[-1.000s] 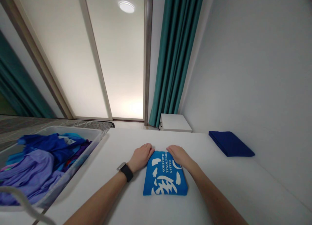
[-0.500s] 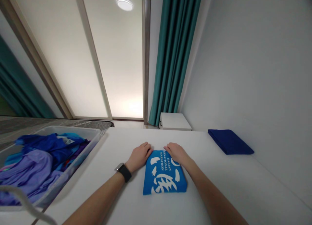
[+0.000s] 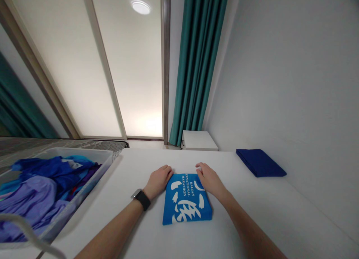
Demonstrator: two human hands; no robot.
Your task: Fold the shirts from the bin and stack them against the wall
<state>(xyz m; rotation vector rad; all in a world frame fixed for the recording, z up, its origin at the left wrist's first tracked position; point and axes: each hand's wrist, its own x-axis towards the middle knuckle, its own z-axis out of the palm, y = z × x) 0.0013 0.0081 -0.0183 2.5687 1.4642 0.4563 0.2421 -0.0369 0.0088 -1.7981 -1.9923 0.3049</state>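
Note:
A folded blue shirt (image 3: 187,199) with white lettering and large white brush marks lies flat on the white table (image 3: 131,236). My left hand (image 3: 159,181) is at its far left corner, fingers curled together against the cloth edge; the fingertips are partly hidden. A watch with a black band (image 3: 143,199) is on the left wrist. Over the far right corner, my right hand (image 3: 209,179) has its index finger stretched away from the thumb. No cloth shows between those fingers.
On the left stands a translucent plastic bin (image 3: 108,156) with a heap of blue and purple clothes (image 3: 39,191). A folded navy cloth (image 3: 260,162) lies by the wall at right. Beyond the table is a white cabinet (image 3: 199,140). A pale curved cord (image 3: 25,229) crosses the lower left.
My right hand has loosened at the shirt's far right corner and its fingers have spread. The left hand stays at its corner. The whole view has shifted slightly.

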